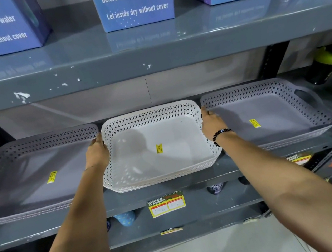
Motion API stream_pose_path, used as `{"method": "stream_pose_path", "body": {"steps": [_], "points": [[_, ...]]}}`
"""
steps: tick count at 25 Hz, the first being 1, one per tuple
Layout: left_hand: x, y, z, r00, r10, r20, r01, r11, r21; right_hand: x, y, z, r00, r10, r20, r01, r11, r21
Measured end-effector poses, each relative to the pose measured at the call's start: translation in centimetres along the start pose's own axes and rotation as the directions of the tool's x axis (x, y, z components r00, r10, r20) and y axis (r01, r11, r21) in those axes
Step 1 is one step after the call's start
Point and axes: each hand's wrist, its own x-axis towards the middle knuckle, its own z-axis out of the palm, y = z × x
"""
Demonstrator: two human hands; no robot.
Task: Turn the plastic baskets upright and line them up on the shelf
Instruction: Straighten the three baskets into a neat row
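We saw three baskets upright in a row along the front edge of the grey shelf [193, 189]. The white basket [157, 147] sat in the middle, its front rim overhanging that edge a little. The left hand [97, 152] was clamped on its left side wall and the right hand [212, 124], a beaded bracelet [220, 135] at the wrist, on its right wall. The left grey basket [35, 176] and the right grey basket [268, 113] stood just beside it. Blue boxes [133, 1] stood on the shelf above.
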Motion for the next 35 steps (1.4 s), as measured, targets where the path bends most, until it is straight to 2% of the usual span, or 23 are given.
{"method": "stream_pose_path", "body": {"steps": [4,9,16,35], "points": [[0.1,0.0,0.2,0.999,-0.033,-0.031,0.030,0.997,-0.077,0.1,-0.1,0.0,1.000,0.005,-0.026,-0.004,1.000,0.030],[-0.1,0.2,0.1,0.995,-0.093,-0.035,0.086,0.981,-0.175,0.2,-0.1,-0.3,0.999,0.036,0.027,-0.039,0.993,0.108],[-0.6,0.4,0.3,0.990,-0.140,-0.022,0.129,0.956,-0.263,0.8,0.5,0.4,0.998,0.049,0.047,-0.055,0.990,0.128],[-1.9,0.7,0.5,0.978,-0.208,-0.031,0.190,0.937,-0.295,0.3,0.9,0.4,0.999,0.029,0.013,-0.030,0.993,0.110]]}}
